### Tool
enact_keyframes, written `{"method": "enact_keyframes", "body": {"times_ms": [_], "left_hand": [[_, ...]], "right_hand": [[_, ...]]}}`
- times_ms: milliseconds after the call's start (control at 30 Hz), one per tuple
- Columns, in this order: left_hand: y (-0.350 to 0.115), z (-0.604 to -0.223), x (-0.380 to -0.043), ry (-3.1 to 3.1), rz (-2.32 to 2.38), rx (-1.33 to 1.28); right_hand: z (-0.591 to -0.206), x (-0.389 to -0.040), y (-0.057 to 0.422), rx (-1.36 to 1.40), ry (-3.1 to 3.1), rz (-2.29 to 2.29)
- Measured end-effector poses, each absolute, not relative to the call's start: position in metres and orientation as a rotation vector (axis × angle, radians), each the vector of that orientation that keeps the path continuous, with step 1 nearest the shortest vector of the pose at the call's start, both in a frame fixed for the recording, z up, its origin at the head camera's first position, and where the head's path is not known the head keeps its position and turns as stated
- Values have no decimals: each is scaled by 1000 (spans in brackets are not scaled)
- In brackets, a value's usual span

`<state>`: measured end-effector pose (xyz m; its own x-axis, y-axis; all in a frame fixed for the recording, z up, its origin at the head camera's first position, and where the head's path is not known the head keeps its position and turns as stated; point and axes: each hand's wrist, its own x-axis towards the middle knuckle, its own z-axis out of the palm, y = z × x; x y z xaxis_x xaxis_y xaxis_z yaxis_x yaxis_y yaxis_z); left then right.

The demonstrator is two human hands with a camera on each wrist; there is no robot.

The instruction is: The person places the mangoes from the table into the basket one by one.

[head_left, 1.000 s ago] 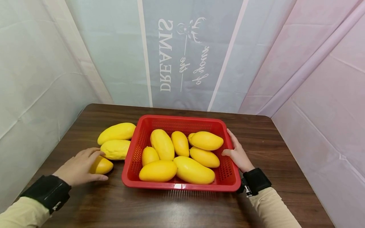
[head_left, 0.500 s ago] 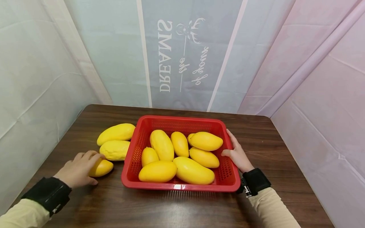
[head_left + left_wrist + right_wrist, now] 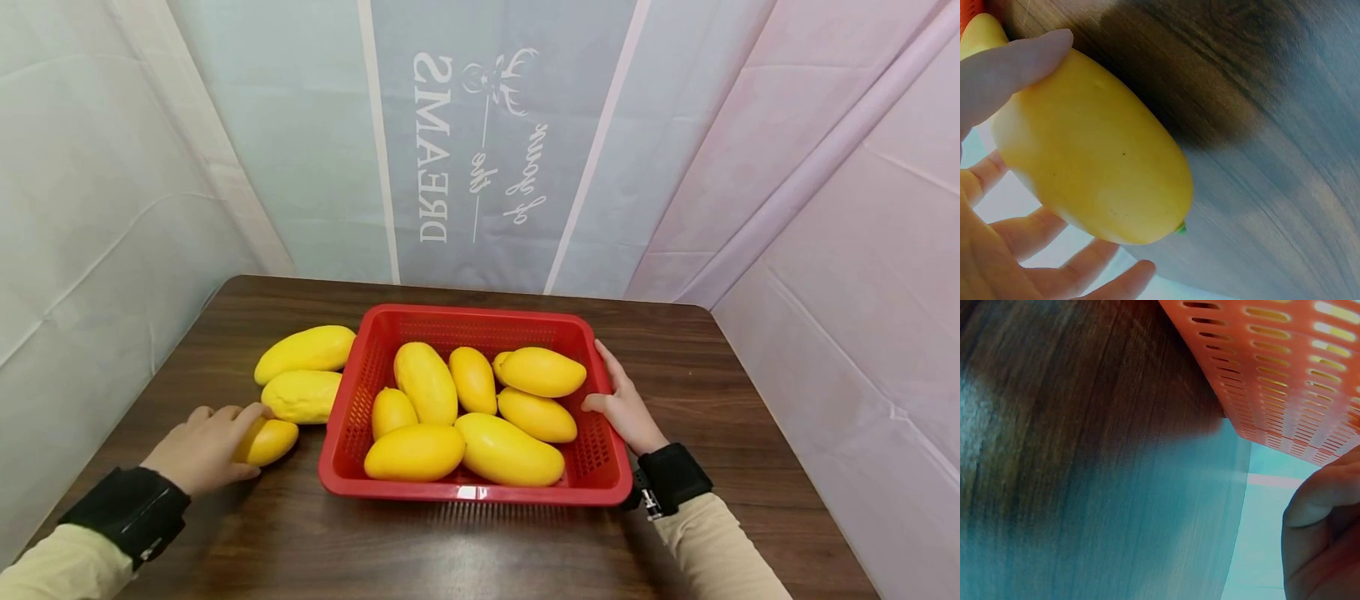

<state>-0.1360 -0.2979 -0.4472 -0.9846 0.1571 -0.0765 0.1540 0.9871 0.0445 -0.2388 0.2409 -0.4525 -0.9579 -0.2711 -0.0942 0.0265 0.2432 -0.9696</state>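
Observation:
My left hand point(image 3: 202, 450) grips a small yellow mango point(image 3: 268, 442) on the left of the table. In the left wrist view the thumb lies across this mango point(image 3: 1097, 150) and the fingers curve along its other side; a small green stem tip shows at its end. My right hand point(image 3: 632, 412) holds the right rim of a red perforated basket point(image 3: 480, 493), thumb on the inside and fingers outside. Several yellow mangoes point(image 3: 510, 450) of different sizes lie in the basket. The right wrist view shows the basket's slotted wall point(image 3: 1241, 394) beside curled fingers point(image 3: 1316, 512).
Two larger yellow fruits, one smooth point(image 3: 306, 353) and one lumpy point(image 3: 302, 396), lie between my left hand and the basket's left side. The dark wooden table point(image 3: 420, 558) ends at a printed cloth backdrop point(image 3: 487, 258), with pale cloth on both sides.
My left thumb has drawn back from in front of the mango and then settled against its near side. The right hand and basket have stayed in place.

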Motion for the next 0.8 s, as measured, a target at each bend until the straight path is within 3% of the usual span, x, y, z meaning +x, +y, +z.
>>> {"method": "enact_keyframes", "body": {"times_ms": [800], "left_hand": [[-279,-428,-136,3001,261,288]], "right_hand": [[-452,-239,241,-230,2262,-1785]]}}
